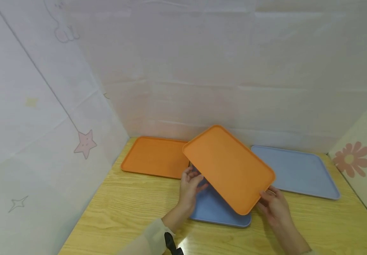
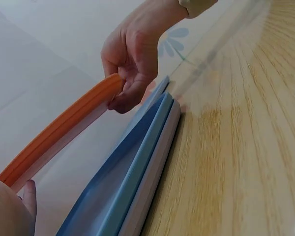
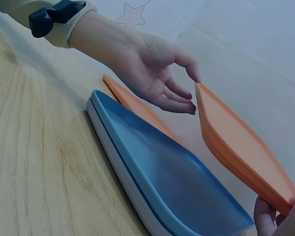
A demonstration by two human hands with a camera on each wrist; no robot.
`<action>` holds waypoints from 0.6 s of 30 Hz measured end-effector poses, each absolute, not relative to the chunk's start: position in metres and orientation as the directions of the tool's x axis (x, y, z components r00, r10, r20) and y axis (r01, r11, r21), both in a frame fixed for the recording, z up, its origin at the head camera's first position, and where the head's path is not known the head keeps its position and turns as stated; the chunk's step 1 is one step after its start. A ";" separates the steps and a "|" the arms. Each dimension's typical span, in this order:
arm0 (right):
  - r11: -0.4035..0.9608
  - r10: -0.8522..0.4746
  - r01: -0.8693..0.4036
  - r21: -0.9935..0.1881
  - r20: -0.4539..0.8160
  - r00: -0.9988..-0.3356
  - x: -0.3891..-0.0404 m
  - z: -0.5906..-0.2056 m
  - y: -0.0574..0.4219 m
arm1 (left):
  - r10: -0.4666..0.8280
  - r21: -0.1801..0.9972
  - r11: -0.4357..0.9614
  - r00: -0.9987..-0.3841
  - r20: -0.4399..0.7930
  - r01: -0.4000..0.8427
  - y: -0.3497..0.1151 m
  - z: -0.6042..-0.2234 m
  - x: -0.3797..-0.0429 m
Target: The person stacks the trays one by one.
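Head view: right hand (image 1: 275,209) is pinching the short right edge of the raised orange tray (image 1: 229,168), thumb lying over the rim, fingers going under. Left hand (image 1: 188,189) is hanging loose at the long near edge, fingers parted and relaxed, one digit touching the rim; can't tell how much load it's taking. Raised tray is sitting tilted in the air above the near blue tray (image 1: 216,209), partly hiding it. It's showing a smooth orange face, rounded corners, low raised rim. Second orange tray (image 1: 156,156) is lying at back left on the wood-grain table (image 1: 122,209), second blue tray (image 1: 294,171) at back right. Wall sheeting (image 1: 202,63) is carrying printed motifs: pink star (image 1: 86,143) on the left, reddish flower (image 1: 350,159) on the right.

Left wrist: raised tray is showing nearly edge-on, a groove running along its side. Right hand is curling round its far end. Near blue tray is showing a paler band below its rim; can't tell if that's another tray.

Right wrist: left hand is touching the tray's corner with one fingertip, other fingers bending slackly below. Black wrist device (image 3: 56,17) is sitting on the cuff (image 3: 64,29).
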State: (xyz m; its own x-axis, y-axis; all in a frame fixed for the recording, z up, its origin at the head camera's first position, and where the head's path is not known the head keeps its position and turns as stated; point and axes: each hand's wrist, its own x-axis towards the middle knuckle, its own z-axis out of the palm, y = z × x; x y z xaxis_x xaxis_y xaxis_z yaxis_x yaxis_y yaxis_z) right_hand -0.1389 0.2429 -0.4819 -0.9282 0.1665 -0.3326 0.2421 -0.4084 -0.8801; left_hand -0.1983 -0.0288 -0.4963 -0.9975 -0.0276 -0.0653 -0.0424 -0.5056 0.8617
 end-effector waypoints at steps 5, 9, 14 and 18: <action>-0.385 0.191 0.221 -0.896 -0.312 -0.931 -0.141 -0.482 0.231 | -0.037 0.862 -0.505 -0.997 -0.070 -0.042 -0.025 -0.495 -0.198; -0.379 0.237 0.201 -0.903 -0.305 -0.922 -0.139 -0.483 0.221 | -0.040 0.879 -0.474 -0.997 -0.073 -0.045 -0.027 -0.493 -0.200; -0.392 0.298 0.177 -0.903 -0.307 -0.904 -0.136 -0.482 0.207 | -0.041 0.920 -0.384 -0.994 -0.105 -0.081 -0.034 -0.488 -0.203; -0.386 0.304 0.165 -0.908 -0.294 -0.906 -0.134 -0.484 0.201 | -0.042 0.924 -0.360 -0.988 -0.151 -0.126 -0.039 -0.487 -0.207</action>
State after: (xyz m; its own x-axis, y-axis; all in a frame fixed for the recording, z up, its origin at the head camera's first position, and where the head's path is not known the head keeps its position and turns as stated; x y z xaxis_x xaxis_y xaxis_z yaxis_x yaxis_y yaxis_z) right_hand -0.1335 0.2013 -0.4835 -0.9063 0.3039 -0.2938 0.1647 -0.3862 -0.9076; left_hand -0.2067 -0.0395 -0.4866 -0.9876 -0.0425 -0.1513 -0.1262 -0.3600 0.9244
